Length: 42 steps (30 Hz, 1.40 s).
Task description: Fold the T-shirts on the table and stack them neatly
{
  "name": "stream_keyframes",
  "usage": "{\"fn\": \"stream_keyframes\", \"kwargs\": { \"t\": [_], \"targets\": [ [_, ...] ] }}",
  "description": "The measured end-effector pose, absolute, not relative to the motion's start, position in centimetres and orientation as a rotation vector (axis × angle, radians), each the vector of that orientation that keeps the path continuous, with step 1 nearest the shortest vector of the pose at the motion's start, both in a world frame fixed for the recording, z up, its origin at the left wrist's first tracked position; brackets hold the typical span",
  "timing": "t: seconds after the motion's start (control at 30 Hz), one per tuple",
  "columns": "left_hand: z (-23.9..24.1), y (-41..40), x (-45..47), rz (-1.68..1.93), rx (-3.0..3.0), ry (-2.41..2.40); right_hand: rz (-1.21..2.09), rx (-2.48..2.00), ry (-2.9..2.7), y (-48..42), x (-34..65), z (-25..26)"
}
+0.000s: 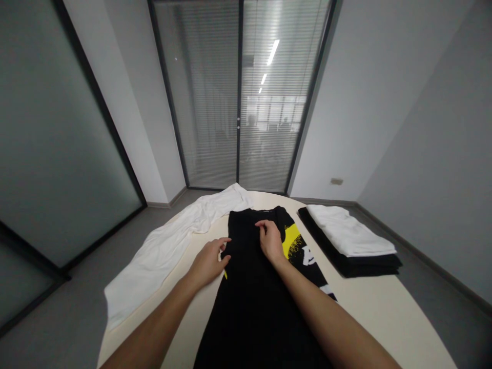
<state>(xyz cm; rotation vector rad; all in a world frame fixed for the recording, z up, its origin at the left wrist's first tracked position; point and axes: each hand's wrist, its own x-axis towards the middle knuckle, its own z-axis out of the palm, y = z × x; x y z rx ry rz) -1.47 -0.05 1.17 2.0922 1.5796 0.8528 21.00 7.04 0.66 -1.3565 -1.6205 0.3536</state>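
Observation:
A black T-shirt [253, 302] with a yellow and white print showing along its right side lies lengthwise in front of me, its collar at the far end. At the shirt's left edge is my left hand [210, 262], thumb and fingers apart, fingertips at the cloth. My right hand [270, 240] is over the upper part of the shirt, fingers loosely bent and pointing left, with no cloth visibly gripped. Whether its fingertips press on the fabric is hard to see. My right forearm crosses above the lower right part of the shirt.
A white garment [161, 246] lies spread along the table's left edge. On the right, a folded white garment [348, 230] tops a stack of folded black clothes [369, 266]. All rest on a pale, round-edged table [395, 312]. Glass doors with blinds [238, 92] stand beyond.

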Motion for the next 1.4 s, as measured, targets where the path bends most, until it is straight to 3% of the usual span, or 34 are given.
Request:
{"fn": "stream_keyframes", "kwargs": {
  "t": [0.33,0.57,0.83,1.4],
  "targets": [
    [0.1,1.2,-2.1,1.001,1.853,1.443,0.135,-1.581,-1.999,5.8,20.7,1.2],
    [0.3,2.0,-3.0,1.096,1.680,1.622,0.018,-1.613,-2.087,5.3,20.4,1.2],
    [1.5,0.8,-1.8,0.982,1.706,1.767,0.218,-1.285,-2.323,4.4,19.3,1.3],
    [1.7,0.6,-0.6,0.676,1.894,2.118,0.363,-1.054,-2.490,3.7,18.9,0.8]
  ]
}}
